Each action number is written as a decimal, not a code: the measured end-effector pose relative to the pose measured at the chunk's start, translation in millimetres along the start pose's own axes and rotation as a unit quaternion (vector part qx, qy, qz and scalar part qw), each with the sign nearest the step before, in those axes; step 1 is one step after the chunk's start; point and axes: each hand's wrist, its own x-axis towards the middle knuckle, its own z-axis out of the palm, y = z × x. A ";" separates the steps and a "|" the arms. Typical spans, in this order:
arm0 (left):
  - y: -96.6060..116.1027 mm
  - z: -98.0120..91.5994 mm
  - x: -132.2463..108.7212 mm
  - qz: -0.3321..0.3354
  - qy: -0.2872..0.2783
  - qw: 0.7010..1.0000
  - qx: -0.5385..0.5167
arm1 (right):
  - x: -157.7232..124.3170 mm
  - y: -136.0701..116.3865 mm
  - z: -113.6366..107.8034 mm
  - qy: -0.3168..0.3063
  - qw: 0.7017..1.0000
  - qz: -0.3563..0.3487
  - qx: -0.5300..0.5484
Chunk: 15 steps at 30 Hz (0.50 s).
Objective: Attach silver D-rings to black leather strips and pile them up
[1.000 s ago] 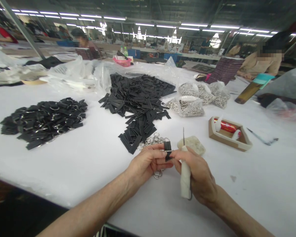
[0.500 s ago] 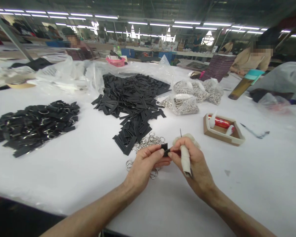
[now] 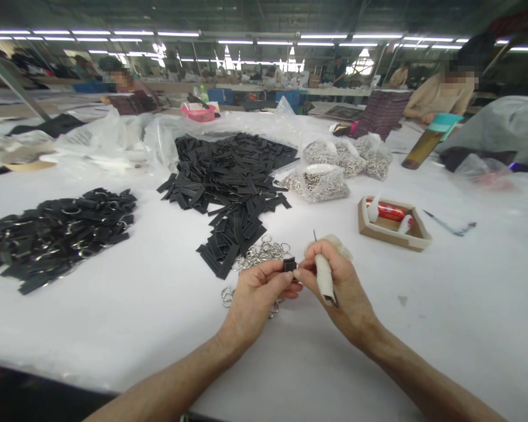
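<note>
My left hand (image 3: 257, 293) and my right hand (image 3: 338, 287) meet over the white table (image 3: 444, 328), both pinching a small folded black strip (image 3: 289, 265). My right hand also grips a white-wrapped tool (image 3: 324, 281) with a thin metal point sticking up. Loose metal rings (image 3: 261, 252) lie just beyond and under my left hand. A big pile of flat black strips (image 3: 233, 181) spreads ahead. At the left lies a heap of black strips fitted with rings (image 3: 57, 231).
Clear bags of metal rings (image 3: 325, 181) sit beyond the strips. A small cardboard tray (image 3: 393, 231) holds a red tube, with a thin tool (image 3: 451, 225) to its right. Plastic bags (image 3: 110, 140) cover the far left. Other people work at the back.
The black strip stood upright between my fingers a second ago; now it is folded smaller and held lower. Both hands shifted slightly left as the view drifted.
</note>
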 end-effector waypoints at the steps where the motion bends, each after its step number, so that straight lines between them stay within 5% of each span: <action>1: -0.2 -0.7 0.1 0.000 -0.001 1.000 -0.002 | 0.2 0.1 -0.4 0.000 1.000 -0.003 0.000; 15: 4.9 0.9 -1.9 -0.014 -0.029 0.999 0.033 | -1.2 -0.4 0.7 0.008 0.999 -0.026 -0.025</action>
